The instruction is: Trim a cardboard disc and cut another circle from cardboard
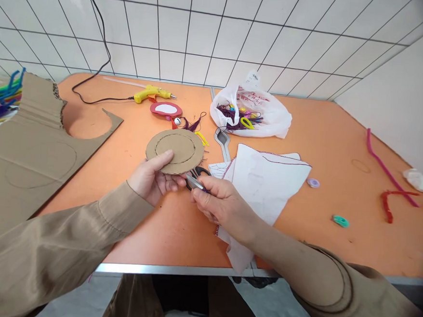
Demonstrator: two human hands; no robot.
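Note:
A round brown cardboard disc [183, 149] with a smaller ring drawn or scored on it is held up over the orange table. My left hand [155, 176] grips its lower left edge, the thumb on top and the fingers underneath. My right hand [217, 200] is closed around a small knife or blade with a silver tip [194, 181], which points at the disc's lower edge. Black scissor handles [200, 172] show just behind that tip; whether my right hand touches them is unclear.
Cut cardboard [26, 165] lies at the left. Behind the disc are a yellow glue gun [152, 94] with a black cord and a red oval ornament [166, 109]. White cloth [264, 181] and a plastic bag [272, 114] of threads are at the right, with pipe cleaners [388, 166] farther over.

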